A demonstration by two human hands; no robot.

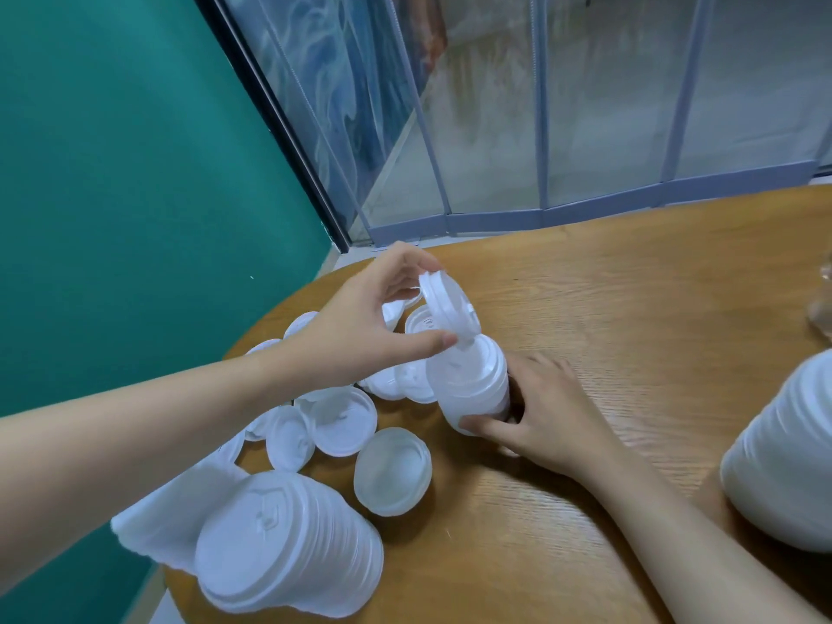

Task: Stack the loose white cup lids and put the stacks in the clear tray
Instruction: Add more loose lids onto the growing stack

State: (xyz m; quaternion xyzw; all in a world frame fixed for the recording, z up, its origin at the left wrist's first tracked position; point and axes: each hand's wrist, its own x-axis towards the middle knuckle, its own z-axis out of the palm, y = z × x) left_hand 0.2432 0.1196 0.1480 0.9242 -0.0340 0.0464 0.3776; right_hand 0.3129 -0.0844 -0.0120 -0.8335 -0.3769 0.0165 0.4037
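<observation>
Wooden table (630,335) beside teal wall (135,173)

The tall stack of ribbed white plastic lids (783,457) at the right is blurred and cut off by the picture's edge. A clear glassy object (821,304) at the far right edge is mostly out of frame and cannot be identified. The left forearm (135,425) hides several loose white plastic lids (288,436) beneath it.

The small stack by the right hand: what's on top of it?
A single lid, pinched tilted in the left hand, touches the small stack's top edge, not seated. The right hand covers the stack's base.
</observation>
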